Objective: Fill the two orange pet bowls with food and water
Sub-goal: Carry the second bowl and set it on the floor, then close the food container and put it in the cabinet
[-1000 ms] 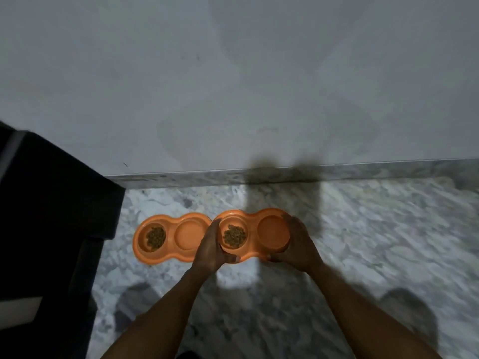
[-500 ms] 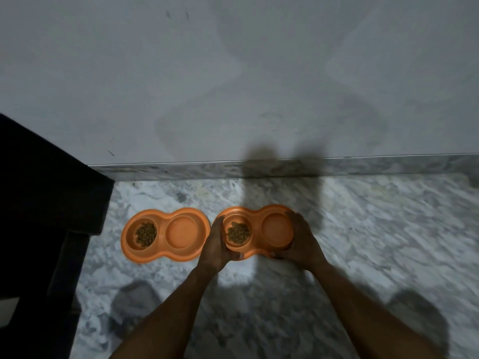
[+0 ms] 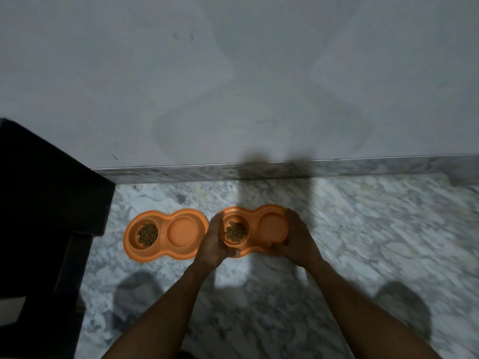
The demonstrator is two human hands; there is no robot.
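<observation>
Two orange double pet bowls lie side by side on the marble floor near the wall. The left bowl (image 3: 166,235) rests free, with brown kibble (image 3: 147,234) in its left cup and a right cup that looks smooth and glossy. The right bowl (image 3: 255,224) has kibble (image 3: 235,231) in its left cup and a glossy right cup. My left hand (image 3: 213,240) grips its left end. Its right end is held by my right hand (image 3: 298,237). Whether this bowl touches the floor cannot be told.
Dark furniture (image 3: 46,203) stands at the left, close to the left bowl. A grey wall (image 3: 233,86) with a marble skirting (image 3: 363,168) runs just behind the bowls. The marble floor (image 3: 375,242) stretches to the right and toward me.
The view shifted a little; both hands keep hold of the right bowl, which stays next to the left bowl with only a slight move.
</observation>
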